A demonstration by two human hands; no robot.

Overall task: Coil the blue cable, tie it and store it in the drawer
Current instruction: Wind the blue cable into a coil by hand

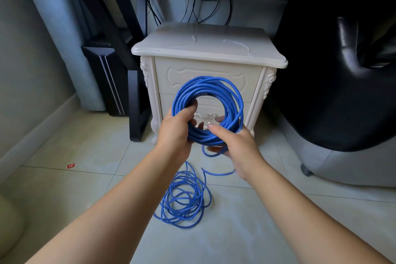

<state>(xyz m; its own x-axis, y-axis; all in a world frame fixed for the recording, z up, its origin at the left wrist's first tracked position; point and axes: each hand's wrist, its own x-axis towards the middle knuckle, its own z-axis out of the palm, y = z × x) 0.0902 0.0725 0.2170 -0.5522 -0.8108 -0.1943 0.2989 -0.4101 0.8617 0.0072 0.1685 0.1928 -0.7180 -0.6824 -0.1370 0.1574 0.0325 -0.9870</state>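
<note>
A round coil of blue cable (232,96) is held upright in front of a white nightstand (209,51). My left hand (175,128) grips the coil's lower left side, thumb through the ring. My right hand (237,146) is closed on the coil's bottom right and on a strand leading down. Loose blue cable (184,197) lies in tangled loops on the tiled floor below my hands. The nightstand's two drawers are closed; the lower drawer's silver handle (205,115) shows through the coil.
A black desk frame (132,83) and a dark computer case (107,79) stand left of the nightstand. A black chair (342,70) sits at the right. Wires hang behind the nightstand. A small red scrap (71,165) lies on the floor.
</note>
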